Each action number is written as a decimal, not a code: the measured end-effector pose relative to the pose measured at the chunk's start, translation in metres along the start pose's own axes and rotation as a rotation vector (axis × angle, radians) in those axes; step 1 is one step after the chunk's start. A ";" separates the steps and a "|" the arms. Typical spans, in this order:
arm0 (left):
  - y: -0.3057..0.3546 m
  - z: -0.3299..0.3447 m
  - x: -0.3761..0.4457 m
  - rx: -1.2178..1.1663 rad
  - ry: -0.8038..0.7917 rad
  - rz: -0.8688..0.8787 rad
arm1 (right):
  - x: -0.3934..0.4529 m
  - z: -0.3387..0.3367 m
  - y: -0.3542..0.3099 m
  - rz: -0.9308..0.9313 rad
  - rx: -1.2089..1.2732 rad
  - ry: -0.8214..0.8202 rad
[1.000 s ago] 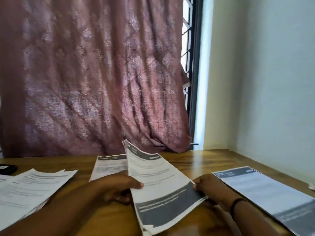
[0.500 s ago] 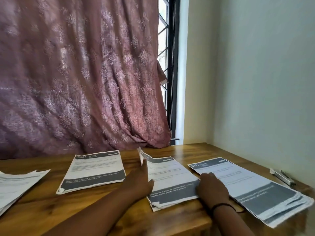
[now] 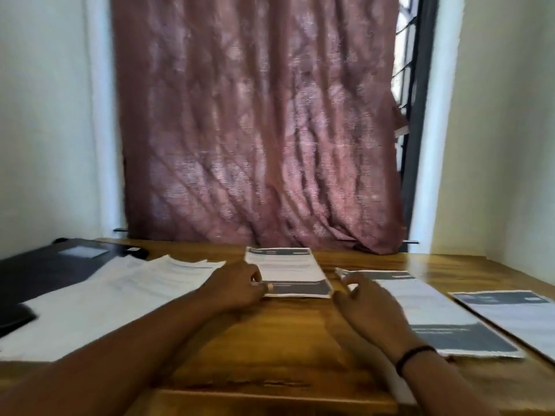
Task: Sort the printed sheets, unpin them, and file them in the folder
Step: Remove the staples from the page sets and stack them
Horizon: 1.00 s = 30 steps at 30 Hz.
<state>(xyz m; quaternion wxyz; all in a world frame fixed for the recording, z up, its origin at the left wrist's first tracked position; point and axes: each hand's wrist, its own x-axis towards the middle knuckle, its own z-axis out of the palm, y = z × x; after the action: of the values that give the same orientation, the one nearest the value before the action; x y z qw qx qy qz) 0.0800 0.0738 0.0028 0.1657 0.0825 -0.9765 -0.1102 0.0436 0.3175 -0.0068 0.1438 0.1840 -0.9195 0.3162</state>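
Observation:
A printed set with dark bands (image 3: 288,270) lies flat at the middle back of the wooden table (image 3: 270,340). My left hand (image 3: 237,288) is at its lower left edge, thumb and fingertips pinching that edge. My right hand (image 3: 371,309) hovers over bare wood with its fingers loosely bent, its fingertips near the top left corner of a second printed set (image 3: 441,313). A third printed set (image 3: 516,313) lies at the far right. A spread pile of white sheets (image 3: 120,295) lies on the left, partly over a black folder (image 3: 45,265).
A small dark object (image 3: 136,252) sits at the back left beside the folder. Another dark thing (image 3: 15,316) lies at the left edge. A reddish curtain (image 3: 258,130) hangs behind the table, and walls close in on both sides.
The view has swung left. My left hand left the second set and went to the edge of the middle set. My right hand lifted off the second set and now hovers.

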 end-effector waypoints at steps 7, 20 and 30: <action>-0.181 -0.067 -0.064 0.146 0.116 -0.472 | -0.014 0.098 -0.139 0.012 0.467 -0.552; -0.230 -0.086 -0.118 0.317 -0.008 -0.633 | 0.031 0.191 -0.214 0.019 0.486 -0.493; -0.224 -0.081 -0.117 0.305 0.017 -0.693 | 0.034 0.208 -0.228 0.038 0.478 -0.538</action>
<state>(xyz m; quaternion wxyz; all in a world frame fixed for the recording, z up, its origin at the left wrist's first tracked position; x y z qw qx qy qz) 0.2443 -0.1342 -0.0130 0.1124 0.4324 -0.8946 -0.0122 0.0802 0.0102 -0.0305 -0.1563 0.2722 -0.8276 0.4653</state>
